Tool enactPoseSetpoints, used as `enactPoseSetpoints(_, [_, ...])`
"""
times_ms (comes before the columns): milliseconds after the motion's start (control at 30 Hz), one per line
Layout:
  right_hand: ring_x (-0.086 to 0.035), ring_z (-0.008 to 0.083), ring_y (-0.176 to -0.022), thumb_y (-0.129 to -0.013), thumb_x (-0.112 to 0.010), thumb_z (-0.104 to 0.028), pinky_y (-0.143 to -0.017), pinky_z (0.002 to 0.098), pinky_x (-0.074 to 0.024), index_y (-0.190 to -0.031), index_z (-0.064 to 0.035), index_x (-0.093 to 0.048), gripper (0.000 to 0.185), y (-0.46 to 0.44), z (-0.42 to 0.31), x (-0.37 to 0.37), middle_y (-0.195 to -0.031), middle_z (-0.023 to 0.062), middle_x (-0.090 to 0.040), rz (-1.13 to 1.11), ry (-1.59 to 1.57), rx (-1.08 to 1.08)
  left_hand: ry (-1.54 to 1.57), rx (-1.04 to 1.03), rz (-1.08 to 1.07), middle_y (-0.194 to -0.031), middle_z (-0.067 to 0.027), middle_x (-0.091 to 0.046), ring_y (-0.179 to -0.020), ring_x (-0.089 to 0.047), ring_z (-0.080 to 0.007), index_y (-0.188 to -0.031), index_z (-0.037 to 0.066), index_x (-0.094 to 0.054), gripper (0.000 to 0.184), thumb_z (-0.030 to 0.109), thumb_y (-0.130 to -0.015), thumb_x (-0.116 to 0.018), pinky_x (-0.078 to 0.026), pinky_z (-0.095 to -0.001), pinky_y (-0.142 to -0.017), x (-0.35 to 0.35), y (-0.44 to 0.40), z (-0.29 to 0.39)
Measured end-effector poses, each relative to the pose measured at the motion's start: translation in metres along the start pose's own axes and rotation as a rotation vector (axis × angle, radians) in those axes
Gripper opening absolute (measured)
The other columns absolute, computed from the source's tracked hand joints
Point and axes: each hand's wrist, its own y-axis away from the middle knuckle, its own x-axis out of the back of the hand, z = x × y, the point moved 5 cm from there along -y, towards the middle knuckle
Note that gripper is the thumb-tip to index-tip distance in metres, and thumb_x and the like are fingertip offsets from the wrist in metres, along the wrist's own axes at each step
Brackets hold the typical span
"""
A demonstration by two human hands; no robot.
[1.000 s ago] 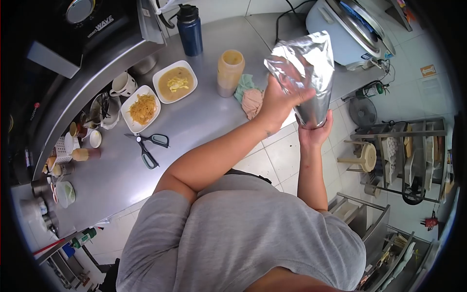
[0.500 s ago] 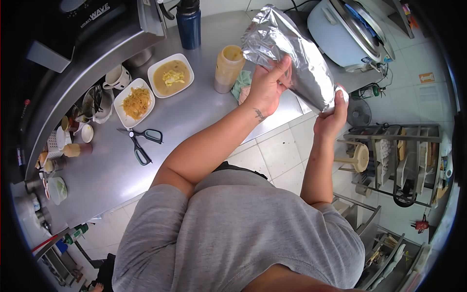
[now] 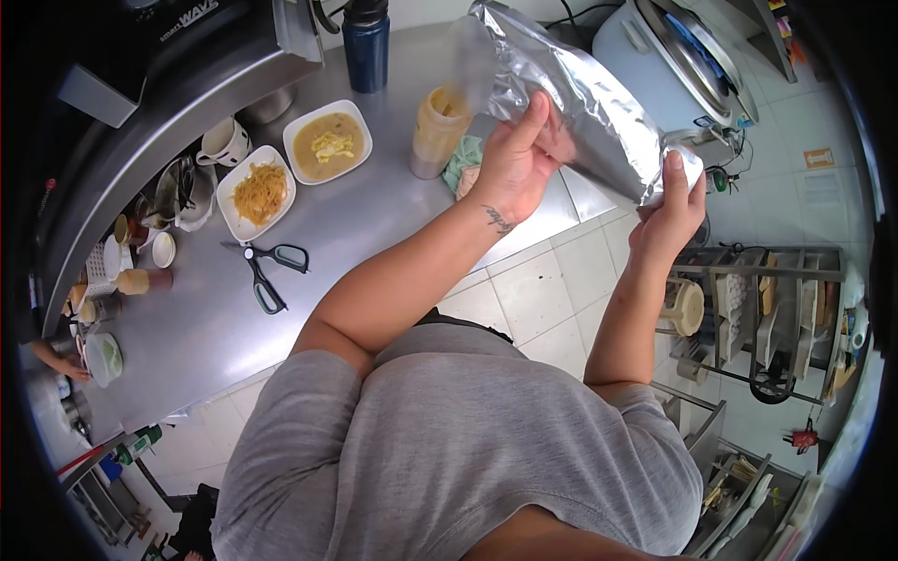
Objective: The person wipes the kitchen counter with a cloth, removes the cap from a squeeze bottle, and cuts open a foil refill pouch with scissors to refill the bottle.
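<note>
A shiny silver foil bag (image 3: 608,107) is held up between my two hands, tilted with its open end toward the upper left. My left hand (image 3: 519,168) grips it near the mouth, thumb on the front. At the bag's lower right end, my right hand (image 3: 672,201) has its fingers closed round a corner. A pale, see-through haze (image 3: 470,65) hangs at the mouth, over the top of a squeeze bottle (image 3: 440,136) with yellow-brown sauce, which stands uncapped on the steel counter (image 3: 374,220). Beside the bottle lies a green cloth (image 3: 463,164).
Left on the counter are a bowl of soup (image 3: 327,148), a dish of shredded food (image 3: 260,194) and scissors (image 3: 265,271). A blue flask (image 3: 366,47) stands behind. A rice cooker (image 3: 645,61) is at upper right. Another person's hand (image 3: 65,363) shows at far left.
The bag has tipped from nearly upright to slanting, its bottom moving right with my right hand. A pale haze has appeared at its mouth. Another person's hand has come in at far left.
</note>
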Motion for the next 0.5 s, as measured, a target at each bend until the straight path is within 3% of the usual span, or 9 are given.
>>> enactPoseSetpoints(167, [-0.057,0.0065,-0.067,-0.083,-0.069,-0.019,-0.047,0.0165,-0.0413,-0.102,0.0015,-0.058,0.030,-0.004,-0.014,-0.007,-0.084,0.0039,-0.061,0.018,0.015,0.087,0.051,0.020,0.041,-0.077,0.0055,-0.052,-0.075,-0.049,-0.0099,-0.081,0.013,-0.054,0.032,0.044,-0.083,-0.065,-0.041,-0.0274,-0.075,-0.006,0.000,0.003])
enactPoseSetpoints(267, [-0.052,0.0035,-0.061,-0.081,-0.071,-0.019,-0.041,0.0158,-0.0339,-0.096,0.0003,-0.060,0.026,-0.004,-0.026,-0.013,-0.079,0.0029,-0.061,0.007,0.077,0.132,0.069,0.044,0.064,-0.088,0.0056,-0.055,-0.085,-0.051,-0.0100,-0.088,0.013,-0.056,0.035,0.047,-0.082,-0.063,-0.042,-0.0290,-0.085,-0.010,0.003,0.005])
enactPoseSetpoints(300, [-0.045,0.0008,-0.053,-0.080,-0.073,-0.018,-0.037,0.0158,-0.0252,-0.091,-0.0009,-0.062,0.023,-0.004,-0.030,-0.015,-0.073,0.0009,-0.060,0.003,0.065,0.135,0.075,0.054,0.060,-0.091,0.0056,-0.056,-0.088,-0.052,-0.0101,-0.090,0.013,-0.056,0.036,0.048,-0.082,-0.063,-0.042,-0.0296,-0.088,-0.011,0.004,0.006])
enactPoseSetpoints(500, [-0.047,0.0033,-0.050,-0.073,-0.079,-0.017,-0.038,0.0171,-0.0293,-0.092,0.0025,-0.062,0.032,-0.004,-0.045,-0.031,-0.070,0.0029,-0.061,-0.013,0.058,0.181,0.088,0.053,-0.013,-0.098,0.0034,-0.056,-0.096,-0.052,-0.0124,-0.099,0.014,-0.055,0.042,0.053,-0.081,-0.060,-0.042,-0.0323,-0.092,-0.004,-0.001,0.007])
